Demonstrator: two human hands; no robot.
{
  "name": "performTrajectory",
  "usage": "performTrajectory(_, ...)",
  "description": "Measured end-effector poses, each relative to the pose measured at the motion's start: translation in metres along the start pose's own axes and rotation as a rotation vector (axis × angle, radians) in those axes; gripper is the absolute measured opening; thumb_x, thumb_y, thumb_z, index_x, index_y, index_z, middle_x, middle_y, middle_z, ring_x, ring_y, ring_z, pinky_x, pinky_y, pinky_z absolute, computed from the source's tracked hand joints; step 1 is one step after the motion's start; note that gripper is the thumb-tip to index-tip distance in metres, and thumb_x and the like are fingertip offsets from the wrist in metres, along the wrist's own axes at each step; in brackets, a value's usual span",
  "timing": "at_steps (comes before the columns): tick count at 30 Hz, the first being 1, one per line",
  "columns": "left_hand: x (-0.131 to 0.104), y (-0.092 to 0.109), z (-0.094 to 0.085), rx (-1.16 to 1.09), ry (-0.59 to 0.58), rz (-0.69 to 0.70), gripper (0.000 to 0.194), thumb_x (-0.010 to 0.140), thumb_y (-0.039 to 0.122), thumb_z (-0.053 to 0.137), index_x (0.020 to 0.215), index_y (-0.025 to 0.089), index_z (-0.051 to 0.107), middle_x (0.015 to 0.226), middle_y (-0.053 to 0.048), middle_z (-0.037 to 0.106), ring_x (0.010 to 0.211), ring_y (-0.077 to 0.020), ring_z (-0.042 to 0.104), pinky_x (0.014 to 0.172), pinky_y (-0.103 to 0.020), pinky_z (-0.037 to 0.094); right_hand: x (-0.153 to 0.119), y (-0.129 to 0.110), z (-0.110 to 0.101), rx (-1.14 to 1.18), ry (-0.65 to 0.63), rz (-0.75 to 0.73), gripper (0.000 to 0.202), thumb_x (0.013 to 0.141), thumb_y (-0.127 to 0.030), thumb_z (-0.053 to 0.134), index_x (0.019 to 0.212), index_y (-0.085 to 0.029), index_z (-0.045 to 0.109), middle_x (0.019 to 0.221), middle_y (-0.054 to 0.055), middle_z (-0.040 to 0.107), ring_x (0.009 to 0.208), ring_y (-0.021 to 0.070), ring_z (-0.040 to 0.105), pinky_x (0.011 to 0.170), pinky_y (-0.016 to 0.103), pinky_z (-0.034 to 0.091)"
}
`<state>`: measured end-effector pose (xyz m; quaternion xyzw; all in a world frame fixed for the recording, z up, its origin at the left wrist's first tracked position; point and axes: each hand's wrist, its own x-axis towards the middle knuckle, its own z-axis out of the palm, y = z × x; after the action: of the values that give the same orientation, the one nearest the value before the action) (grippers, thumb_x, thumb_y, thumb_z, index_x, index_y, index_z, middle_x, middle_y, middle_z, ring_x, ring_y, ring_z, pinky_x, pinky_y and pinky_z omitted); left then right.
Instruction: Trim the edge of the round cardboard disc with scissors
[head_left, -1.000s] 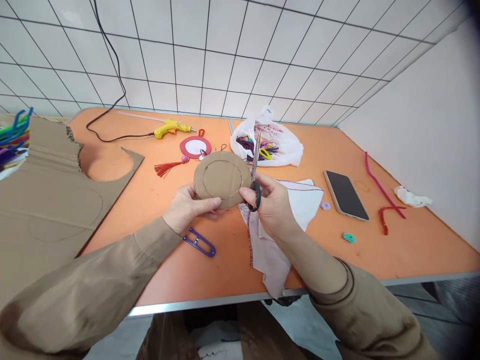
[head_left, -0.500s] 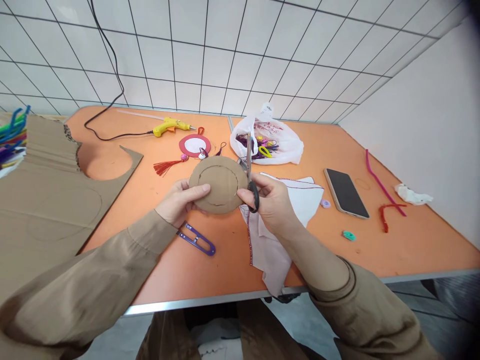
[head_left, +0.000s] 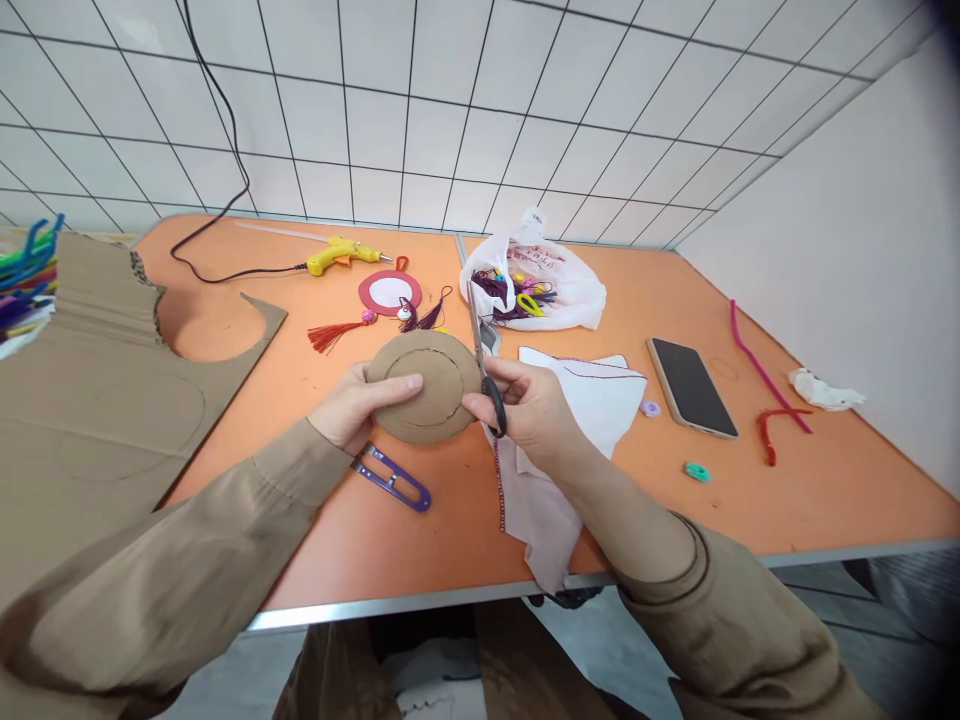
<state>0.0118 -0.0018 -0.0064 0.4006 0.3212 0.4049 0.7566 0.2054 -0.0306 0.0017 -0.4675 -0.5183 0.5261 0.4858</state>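
Note:
A round cardboard disc (head_left: 420, 390) with a smaller circle marked inside its edge is held above the table. My left hand (head_left: 352, 405) grips its left side, thumb on top and fingers beneath. In my right hand (head_left: 529, 410) are black-handled scissors (head_left: 478, 325), their blades pointing away from me along the disc's right edge. My right thumb also touches that edge. Under my right wrist lies white cloth (head_left: 600, 400) with dark red stitching. A purple hair-clip-shaped piece (head_left: 394, 480) rests on the table just below the disc.
A yellow glue gun (head_left: 345, 255), a red-rimmed round ornament with a tassel (head_left: 390, 292) and a plastic bag of trimmings (head_left: 577, 285) sit at the back. Cut cardboard (head_left: 112, 400) covers the left. A phone (head_left: 691, 385) and pipe cleaners (head_left: 761, 360) lie right.
The disc has shifted slightly left and toward me. The scissors have moved left with my right hand, and the dark tassel behind the disc shows more.

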Motion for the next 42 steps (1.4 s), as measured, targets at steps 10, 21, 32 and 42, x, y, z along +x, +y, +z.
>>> performTrajectory(10, 0.002, -0.002, 0.003, -0.095, 0.012, 0.033, 0.037, 0.071, 0.032, 0.081, 0.104, 0.016, 0.076, 0.114, -0.014, 0.073, 0.111, -0.0346, 0.066, 0.092, -0.043, 0.056, 0.0, 0.0, 0.004, 0.03, 0.024, -0.016, 0.037, 0.06, -0.03, 0.083, 0.094, -0.018, 0.074, 0.072, -0.001, 0.07, 0.063, 0.0143, 0.062, 0.066, 0.031, 0.056)
performTrajectory(21, -0.004, -0.002, 0.006, -0.03, 0.019, -0.052, 0.04, 0.064, 0.025, 0.084, 0.103, 0.017, 0.077, 0.112, -0.012, 0.074, 0.112, -0.0349, 0.065, 0.091, -0.041, 0.056, 0.0, 0.001, 0.003, 0.085, 0.068, 0.04, 0.05, 0.058, -0.026, 0.083, 0.105, -0.018, 0.07, 0.081, 0.001, 0.074, 0.078, 0.0191, 0.067, 0.077, 0.034, 0.054)
performTrajectory(32, 0.007, -0.001, 0.001, -0.185, 0.304, 0.141, 0.034, 0.069, 0.026, 0.081, 0.102, 0.02, 0.073, 0.116, -0.008, 0.073, 0.12, -0.0307, 0.061, 0.09, -0.037, 0.058, -0.007, -0.005, 0.001, 0.14, 0.023, 0.017, 0.042, 0.074, -0.047, 0.074, 0.103, -0.018, 0.066, 0.071, 0.001, 0.069, 0.065, 0.0157, 0.064, 0.067, 0.032, 0.052)
performTrajectory(42, 0.011, 0.006, -0.004, -0.226, 0.421, 0.24, 0.031, 0.066, 0.027, 0.083, 0.095, 0.024, 0.072, 0.118, -0.002, 0.072, 0.129, -0.0273, 0.054, 0.093, -0.032, 0.057, -0.017, -0.008, 0.002, 0.26, -0.264, 0.177, 0.051, 0.073, -0.056, 0.074, 0.1, -0.013, 0.07, 0.066, 0.006, 0.07, 0.056, 0.0152, 0.06, 0.054, 0.028, 0.044)
